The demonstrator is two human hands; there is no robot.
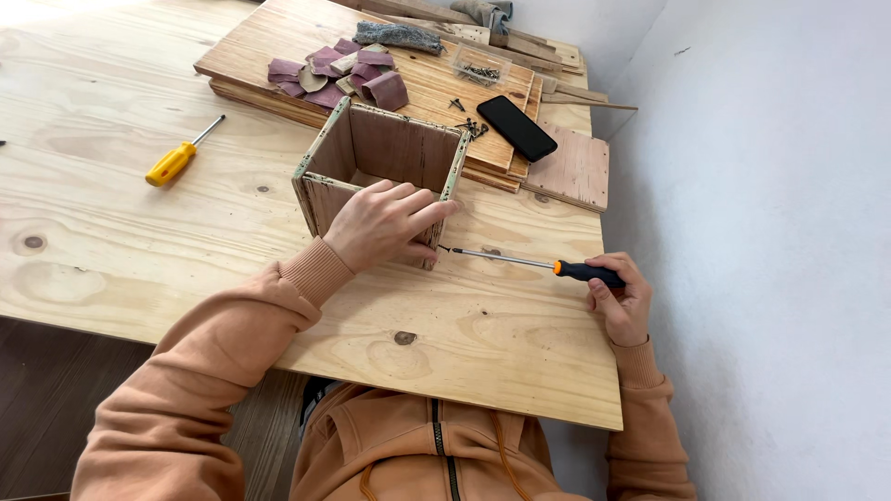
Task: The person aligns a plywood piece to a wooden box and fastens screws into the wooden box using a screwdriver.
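Left hand point(382, 225) steadying box point(380, 162) on desk point(111, 241), grip over near wall; right hand point(620, 301) gripping screwdriver point(529, 265), tip seemingly at box corner.

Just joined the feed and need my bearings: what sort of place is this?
Probably a home or hobby woodworking corner. A plywood worktable holds an open wooden box, stacked boards, sandpaper scraps and loose screws. The right hand holds a screwdriver; the left hand grips the box.
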